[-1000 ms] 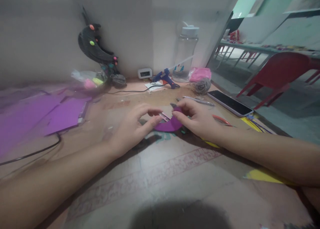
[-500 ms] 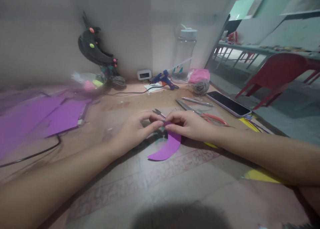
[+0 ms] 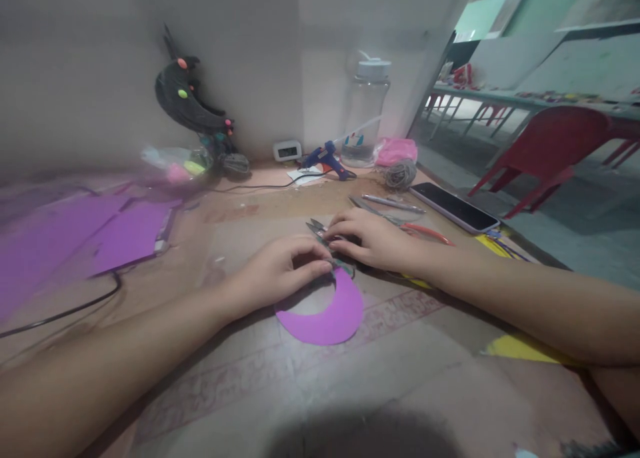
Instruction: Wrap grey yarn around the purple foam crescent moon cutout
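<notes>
A purple paper crescent (image 3: 327, 321) hangs low over the table, its curved side toward me. My left hand (image 3: 295, 268) is closed in a pinch at its upper tip, where the fingertips hide the edge. Just beyond, small dark-bladed scissors (image 3: 316, 227) point away to the left. The fingers of my right hand (image 3: 373, 241) are bent over these scissors, with thumb and fingertips on them; their handle is mostly covered. Larger scissors with orange-red handles (image 3: 427, 232) lie behind my right wrist.
Purple sheets (image 3: 130, 235) and a black cable (image 3: 95, 305) lie left. Toward the wall are a blue glue gun (image 3: 326, 157), small clock (image 3: 287, 151), bottle (image 3: 367, 111), grey yarn (image 3: 400, 175) and black crescent (image 3: 187, 101). A phone (image 3: 455, 207) and yellow piece (image 3: 525, 349) are right.
My right hand has let go of the crescent's tip and moved slightly away onto the small scissors. The crescent has turned and swung lower, showing more of its shape in my left hand.
</notes>
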